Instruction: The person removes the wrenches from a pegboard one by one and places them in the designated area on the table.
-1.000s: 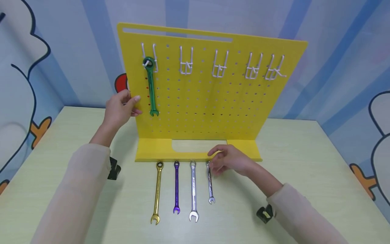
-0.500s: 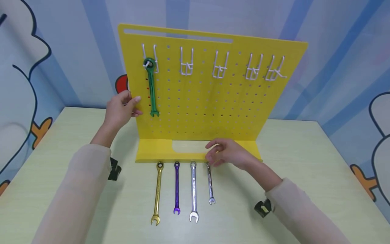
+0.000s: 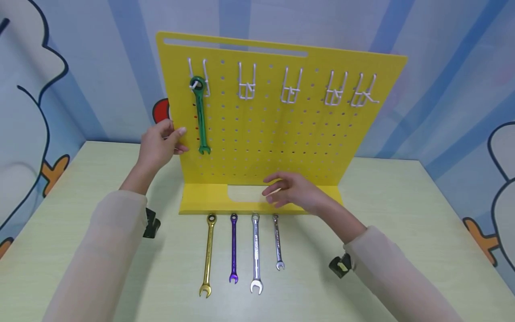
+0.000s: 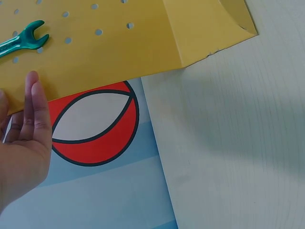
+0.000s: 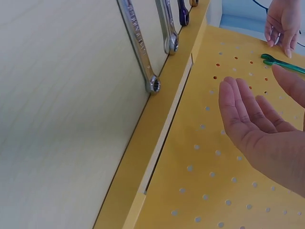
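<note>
My left hand (image 3: 158, 144) holds the left edge of the yellow pegboard (image 3: 257, 134), thumb on the front and some fingers behind. Close to it, a green combination wrench (image 3: 201, 118) hangs by its ring end from the leftmost white hook. My right hand (image 3: 295, 193) hovers over the board's base with loosely spread fingers and holds nothing. In front of the base lie a gold wrench (image 3: 208, 257), a purple wrench (image 3: 234, 250), a larger silver wrench (image 3: 255, 255) and a small silver wrench (image 3: 278, 243). In the right wrist view, the right palm (image 5: 267, 138) faces the pegboard.
More white hooks (image 3: 290, 89) run along the upper board, with no wrench on them. The base has a cut-out (image 3: 243, 193) in its middle. All stands on a pale wooden table (image 3: 402, 214) before a blue cartoon-patterned backdrop (image 3: 322, 22).
My right hand has risen from beside the small silver wrench's ring end and moved up and left over the base, fingers spreading. The left hand and the wrenches stay put.
</note>
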The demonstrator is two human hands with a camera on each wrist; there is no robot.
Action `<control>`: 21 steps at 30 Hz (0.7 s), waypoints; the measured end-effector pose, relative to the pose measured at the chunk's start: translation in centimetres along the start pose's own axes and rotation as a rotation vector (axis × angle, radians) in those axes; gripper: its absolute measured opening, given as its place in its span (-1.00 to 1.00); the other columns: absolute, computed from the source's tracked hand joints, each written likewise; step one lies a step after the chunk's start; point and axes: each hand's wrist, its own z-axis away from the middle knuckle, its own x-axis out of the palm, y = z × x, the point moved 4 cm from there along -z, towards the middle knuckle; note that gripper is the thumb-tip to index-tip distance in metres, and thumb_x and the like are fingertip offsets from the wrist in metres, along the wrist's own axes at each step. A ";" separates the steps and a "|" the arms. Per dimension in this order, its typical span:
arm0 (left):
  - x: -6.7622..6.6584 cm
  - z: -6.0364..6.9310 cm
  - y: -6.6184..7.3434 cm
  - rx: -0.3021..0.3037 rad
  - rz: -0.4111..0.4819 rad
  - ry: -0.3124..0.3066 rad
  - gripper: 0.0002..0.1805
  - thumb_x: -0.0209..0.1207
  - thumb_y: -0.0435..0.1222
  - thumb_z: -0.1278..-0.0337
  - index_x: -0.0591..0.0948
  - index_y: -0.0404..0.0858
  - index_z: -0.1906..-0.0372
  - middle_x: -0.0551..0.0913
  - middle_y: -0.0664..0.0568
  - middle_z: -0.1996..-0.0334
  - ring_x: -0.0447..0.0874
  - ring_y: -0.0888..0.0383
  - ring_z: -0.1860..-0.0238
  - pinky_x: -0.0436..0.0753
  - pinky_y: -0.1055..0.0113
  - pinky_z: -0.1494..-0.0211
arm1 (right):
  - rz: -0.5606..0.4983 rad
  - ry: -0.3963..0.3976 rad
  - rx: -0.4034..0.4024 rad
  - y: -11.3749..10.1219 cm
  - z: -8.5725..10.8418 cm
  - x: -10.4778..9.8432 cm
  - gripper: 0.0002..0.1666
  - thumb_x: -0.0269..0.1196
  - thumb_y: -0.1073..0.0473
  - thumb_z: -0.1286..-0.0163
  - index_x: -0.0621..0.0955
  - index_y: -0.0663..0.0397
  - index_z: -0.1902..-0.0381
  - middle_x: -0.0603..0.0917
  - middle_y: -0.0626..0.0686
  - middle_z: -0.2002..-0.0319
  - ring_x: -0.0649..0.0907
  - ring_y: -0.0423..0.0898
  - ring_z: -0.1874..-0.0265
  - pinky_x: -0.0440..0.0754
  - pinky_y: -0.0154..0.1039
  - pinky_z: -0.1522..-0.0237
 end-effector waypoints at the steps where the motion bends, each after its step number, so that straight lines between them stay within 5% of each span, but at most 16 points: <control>1: 0.0 0.0 0.0 -0.001 0.000 0.000 -0.68 -0.02 -0.13 -0.27 0.30 -0.33 0.32 0.50 -0.16 0.29 0.68 0.15 0.44 0.68 0.34 0.28 | -0.002 -0.004 -0.010 -0.2 -0.1 0.0 -0.47 0.20 0.38 -0.23 0.35 0.28 -0.16 0.51 0.33 0.00 0.55 0.23 0.06 0.56 0.03 0.02; 13: 0.0 0.0 0.1 -0.011 0.001 0.002 -0.70 -0.01 -0.14 -0.27 0.31 -0.34 0.30 0.51 -0.18 0.26 0.68 0.16 0.45 0.65 0.49 0.38 | -0.009 -0.023 -0.074 -1.6 -1.1 0.7 -0.40 0.15 0.44 -0.25 0.28 0.27 -0.25 0.52 0.27 0.00 0.53 0.25 0.02 0.54 0.04 0.00; 21: 0.0 -0.6 -0.9 0.008 0.054 0.002 -0.64 0.06 -0.08 -0.19 0.31 -0.31 0.35 0.54 -0.17 0.28 0.68 0.12 0.46 0.69 0.29 0.29 | -0.016 -0.044 -0.089 -2.0 -1.7 1.2 -0.39 0.14 0.47 -0.24 0.28 0.25 -0.26 0.54 0.24 0.03 0.54 0.25 0.04 0.53 0.09 -0.01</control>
